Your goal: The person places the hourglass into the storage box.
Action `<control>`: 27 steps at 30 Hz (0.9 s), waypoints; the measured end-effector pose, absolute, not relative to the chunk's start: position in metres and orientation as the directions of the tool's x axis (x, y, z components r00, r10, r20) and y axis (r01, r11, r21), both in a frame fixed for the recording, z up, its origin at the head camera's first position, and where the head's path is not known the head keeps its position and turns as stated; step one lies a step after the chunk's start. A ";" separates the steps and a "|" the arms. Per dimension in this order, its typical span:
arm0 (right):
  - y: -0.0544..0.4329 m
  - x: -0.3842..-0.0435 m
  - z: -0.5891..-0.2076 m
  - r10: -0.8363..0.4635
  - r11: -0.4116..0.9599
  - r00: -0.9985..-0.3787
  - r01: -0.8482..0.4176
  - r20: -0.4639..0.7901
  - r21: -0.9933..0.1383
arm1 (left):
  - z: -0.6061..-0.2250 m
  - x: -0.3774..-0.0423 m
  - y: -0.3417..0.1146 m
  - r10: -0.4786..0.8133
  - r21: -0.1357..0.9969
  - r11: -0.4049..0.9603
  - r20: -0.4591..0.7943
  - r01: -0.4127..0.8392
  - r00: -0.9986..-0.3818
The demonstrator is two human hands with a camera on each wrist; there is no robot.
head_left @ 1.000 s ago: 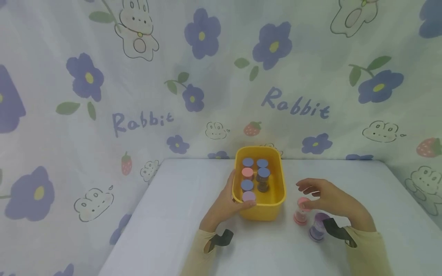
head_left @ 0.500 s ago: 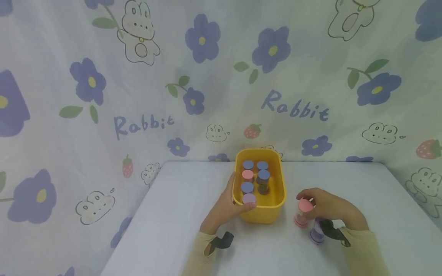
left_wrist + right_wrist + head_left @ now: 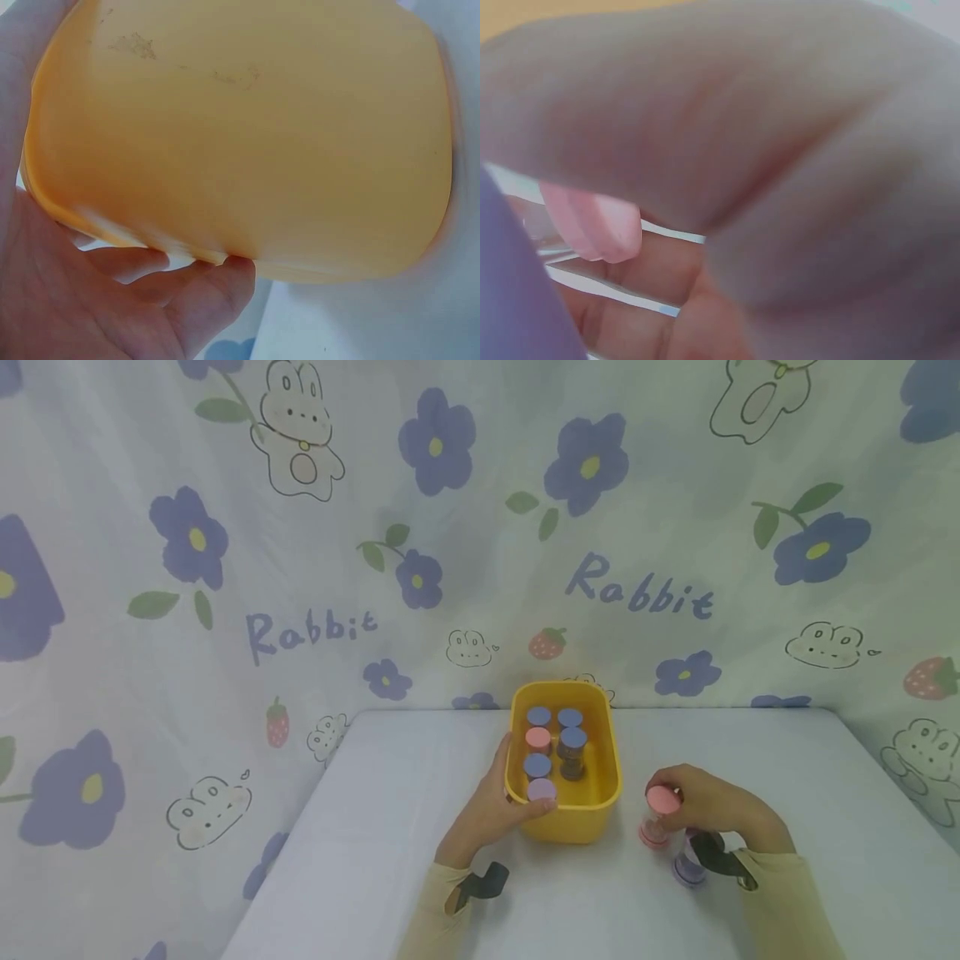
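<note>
A pink-ended hourglass (image 3: pixel 662 799) stands on the white table at the right, and my right hand (image 3: pixel 712 802) holds it between thumb and fingers. In the right wrist view its pink end (image 3: pixel 600 225) shows behind my thumb. Just in front, a purple-ended hourglass (image 3: pixel 688 867) stands partly hidden under my right wrist. My left hand (image 3: pixel 487 810) grips the left side of a yellow bin (image 3: pixel 568 827), thumb over the front rim. The left wrist view shows the bin's outer wall (image 3: pixel 255 150) with fingers (image 3: pixel 214 296) along it.
Several hourglasses stand inside the bin: blue-topped ones such as this blue hourglass (image 3: pixel 573 740), a pink-topped hourglass (image 3: pixel 537 739) and a light purple one (image 3: pixel 542 791). A patterned curtain (image 3: pixel 480 527) hangs behind the table (image 3: pixel 360 835).
My right hand has lowered and its fingers have closed around the pink-ended hourglass, which stays in place. The left hand keeps its grip on the bin.
</note>
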State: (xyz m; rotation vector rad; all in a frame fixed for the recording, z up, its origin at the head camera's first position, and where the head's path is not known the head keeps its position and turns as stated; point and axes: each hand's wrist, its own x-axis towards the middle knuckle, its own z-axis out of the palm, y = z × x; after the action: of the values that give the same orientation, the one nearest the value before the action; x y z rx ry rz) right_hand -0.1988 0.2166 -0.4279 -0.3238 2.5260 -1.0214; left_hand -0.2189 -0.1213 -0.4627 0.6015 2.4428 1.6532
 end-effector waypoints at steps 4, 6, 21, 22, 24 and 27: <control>0.218 -0.200 -0.429 -0.357 0.693 -0.897 -0.066 -0.262 -0.718 | -0.463 -0.219 -0.121 0.400 0.911 0.319 0.120 0.260 -0.909; 0.218 -0.200 -0.429 -0.354 0.691 -0.899 -0.066 -0.258 -0.720 | -0.463 -0.219 -0.121 0.402 0.912 0.316 0.121 0.262 -0.908; 0.223 -0.207 -0.431 -0.359 0.667 -0.926 -0.163 -0.122 -0.727 | -0.462 -0.220 -0.121 0.412 0.915 0.296 0.136 0.273 -0.901; 0.223 -0.207 -0.431 -0.352 0.668 -0.929 -0.164 -0.114 -0.725 | -0.462 -0.220 -0.122 0.415 0.915 0.294 0.137 0.275 -0.900; 0.224 -0.207 -0.431 -0.333 0.669 -0.938 -0.160 -0.100 -0.726 | -0.463 -0.220 -0.122 0.418 0.916 0.291 0.137 0.275 -0.898; 0.224 -0.207 -0.430 -0.300 0.664 -0.951 -0.154 -0.073 -0.732 | -0.463 -0.220 -0.122 0.424 0.918 0.286 0.137 0.275 -0.895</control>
State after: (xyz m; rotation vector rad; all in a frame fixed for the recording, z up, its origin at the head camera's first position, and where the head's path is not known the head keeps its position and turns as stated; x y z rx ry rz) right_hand -0.2074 0.2238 -0.4301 -0.3709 2.6920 -1.1575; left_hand -0.2195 -0.1222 -0.4630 0.6596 2.4088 1.6767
